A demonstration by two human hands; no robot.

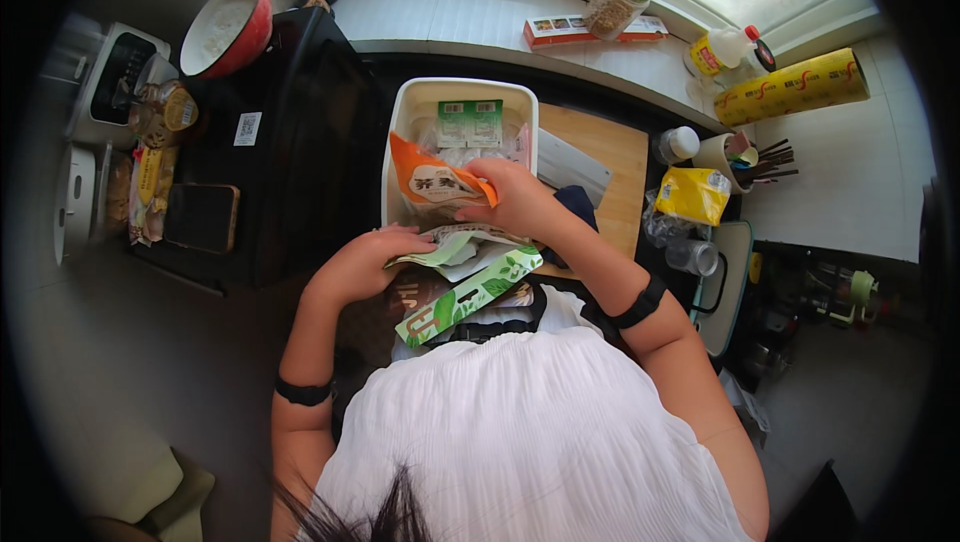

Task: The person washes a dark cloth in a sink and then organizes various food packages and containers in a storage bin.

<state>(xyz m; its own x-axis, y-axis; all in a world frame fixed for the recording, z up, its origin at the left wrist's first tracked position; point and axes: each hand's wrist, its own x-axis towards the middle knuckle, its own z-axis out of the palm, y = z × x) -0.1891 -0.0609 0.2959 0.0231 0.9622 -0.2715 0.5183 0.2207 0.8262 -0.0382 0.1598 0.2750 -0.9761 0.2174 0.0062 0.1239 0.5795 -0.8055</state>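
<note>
My right hand (506, 197) grips the upper right edge of an orange food packet (442, 183), which stands tilted inside a white plastic bin (533, 118). A green and white packet (471, 124) and clear plastic wrapping lie deeper in the bin. My left hand (382, 257) rests at the bin's near edge, fingers on a pale green bag (450, 248) that sags open; whether they pinch it is hidden. Nearer my body, a green leaf-patterned packet top (469, 298) slants across a dark brown packet (416, 294).
Right of the bin, a wooden cutting board (622, 159) carries a cleaver (574, 163) and a dark cloth (576, 208). Jars, a yellow packet (694, 195) and a chopstick holder (716, 155) stand farther right. A red bowl (251, 35) and a phone (201, 217) rest on the black appliance (300, 91) at left.
</note>
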